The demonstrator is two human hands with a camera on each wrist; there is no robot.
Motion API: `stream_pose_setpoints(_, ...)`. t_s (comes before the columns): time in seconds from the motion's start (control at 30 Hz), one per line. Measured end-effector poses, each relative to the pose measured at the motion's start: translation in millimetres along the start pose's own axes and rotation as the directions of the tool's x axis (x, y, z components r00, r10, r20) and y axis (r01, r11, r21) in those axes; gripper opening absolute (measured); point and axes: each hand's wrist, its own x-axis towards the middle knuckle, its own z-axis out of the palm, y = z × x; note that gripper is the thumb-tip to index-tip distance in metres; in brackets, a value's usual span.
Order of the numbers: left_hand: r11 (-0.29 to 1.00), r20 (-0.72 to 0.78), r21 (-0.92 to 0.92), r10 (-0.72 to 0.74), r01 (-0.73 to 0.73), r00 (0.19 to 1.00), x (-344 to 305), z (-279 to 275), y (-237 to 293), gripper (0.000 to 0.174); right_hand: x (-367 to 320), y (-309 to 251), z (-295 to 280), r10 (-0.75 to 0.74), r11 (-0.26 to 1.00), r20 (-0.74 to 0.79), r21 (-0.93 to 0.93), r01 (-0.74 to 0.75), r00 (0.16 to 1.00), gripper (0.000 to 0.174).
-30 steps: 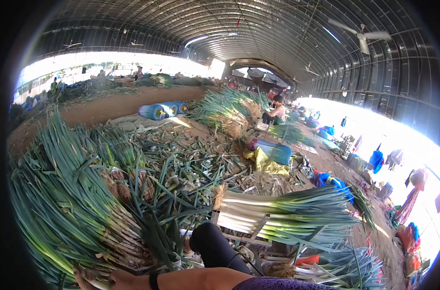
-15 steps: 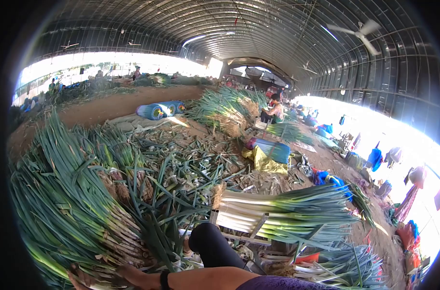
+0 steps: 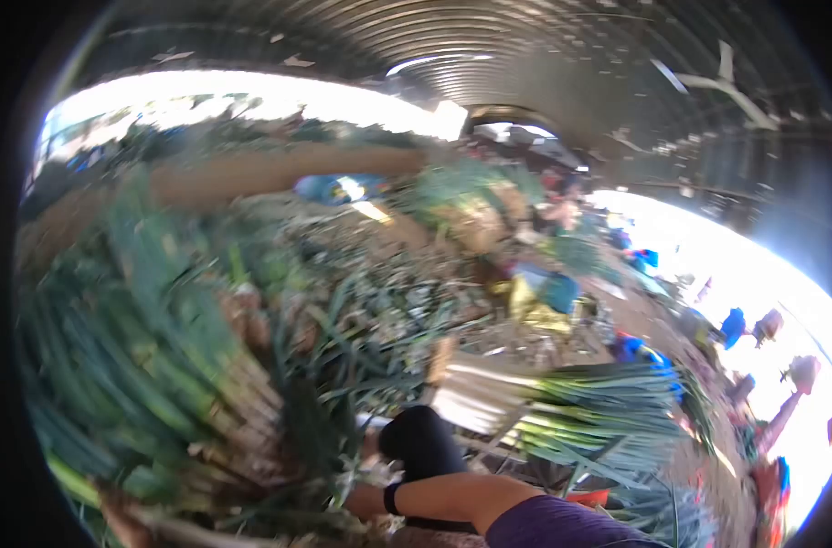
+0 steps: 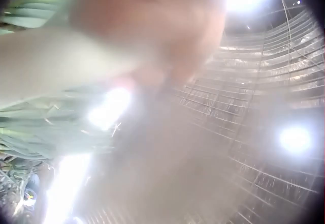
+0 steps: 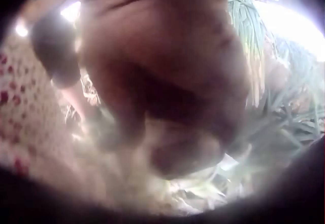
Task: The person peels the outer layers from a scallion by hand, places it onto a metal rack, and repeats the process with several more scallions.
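A person's left hand (image 3: 123, 521) is low beside a large heap of long green onions (image 3: 160, 365), next to a pale stalk (image 3: 192, 530); blur hides whether its fingers are closed. The right hand (image 3: 365, 500), below a dark wristband (image 3: 391, 498), is nearer the dark-clad knee (image 3: 420, 443); I cannot tell whether its fingers hold anything. A neater bundle (image 3: 598, 393) lies beyond that knee. Handling stalks well probably means taking the firm pale part, supporting the long leaves, and easing tangles apart without bending. No brand, label or writing is readable.
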Motion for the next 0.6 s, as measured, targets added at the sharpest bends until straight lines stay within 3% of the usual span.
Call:
stream_pose_setpoints(0.03,0.956,0.133,0.269,0.081,-0.115,0.988,-10.1,-4.7,-9.1,0.038,16.1,-6.4,-17.8,-0.004,0.999,-0.122,0.042,0.009,0.992,0.015)
stream_pose_setpoints(0.07,0.811,0.266,0.513,0.163,-0.282,0.95,-23.6,-4.9,-11.9,0.045,39.5,-12.4,-24.5,-0.083,0.995,-0.136,-0.058,0.076,0.987,0.016)
stream_pose_setpoints(0.1,0.611,0.389,0.653,0.238,-0.448,0.89,-40.5,6.6,-3.0,0.052,47.6,-31.5,-69.2,-0.159,0.986,-0.198,-0.08,0.146,0.967,0.013)
stream_pose_setpoints(0.13,0.67,0.221,0.673,0.22,-0.312,0.95,-55.0,27.1,6.1,0.049,50.0,-58.7,-115.4,-0.031,0.986,-0.144,0.156,0.054,0.989,0.026)
stream_pose_setpoints(0.17,0.873,0.084,0.487,-0.021,-0.023,0.996,-49.7,40.3,15.6,0.045,71.7,-57.4,-100.2,-0.279,0.959,-0.425,-0.082,0.271,0.861,0.034)
stream_pose_setpoints(0.2,0.951,-0.073,0.111,-0.282,0.289,0.957,-44.4,54.0,24.4,0.043,84.0,-69.1,-97.4,-0.276,0.934,-0.544,0.042,0.354,0.793,0.04)
stream_pose_setpoints(0.23,0.86,-0.211,-0.244,-0.498,0.448,0.841,-38.1,68.8,32.0,0.043,97.2,-79.8,-96.1,-0.267,0.878,-0.653,0.138,0.458,0.709,0.046)
stream_pose_setpoints(0.27,0.874,-0.19,-0.247,-0.467,0.418,0.864,-40.0,70.5,27.4,0.044,83.6,-103.2,-122.3,-0.045,0.706,-0.545,0.575,0.413,0.837,0.048)
stream_pose_setpoints(0.3,0.87,-0.106,-0.307,-0.435,0.386,0.894,-42.0,72.8,25.5,0.043,70.0,-124.9,-149.5,0.113,0.39,-0.32,0.885,0.254,0.941,0.05)
stream_pose_setpoints(0.43,0.888,0.004,-0.319,-0.348,0.331,0.938,-53.6,83.4,24.4,0.042,74.0,-152.6,-159.8,0.069,0.412,-0.177,0.902,0.133,0.982,0.05)
stream_pose_setpoints(0.47,0.841,0.088,-0.418,-0.339,0.344,0.937,-59.1,88.1,27.9,0.043,79.5,-156.6,-148.3,0.079,0.226,-0.215,0.955,0.193,0.973,0.046)
stream_pose_setpoints(0.57,0.687,0.207,-0.603,-0.356,0.405,0.911,-66.4,98.8,43.7,0.055,84.7,-153.6,-137.5,0.018,-0.213,-0.105,0.971,0.107,0.994,0.039)
stream_pose_setpoints(0.6,0.675,0.238,-0.597,-0.369,0.435,0.899,-64.9,97.9,42.7,0.056,84.6,-151.6,-139.4,-0.013,-0.221,-0.098,0.971,0.093,0.995,0.039)
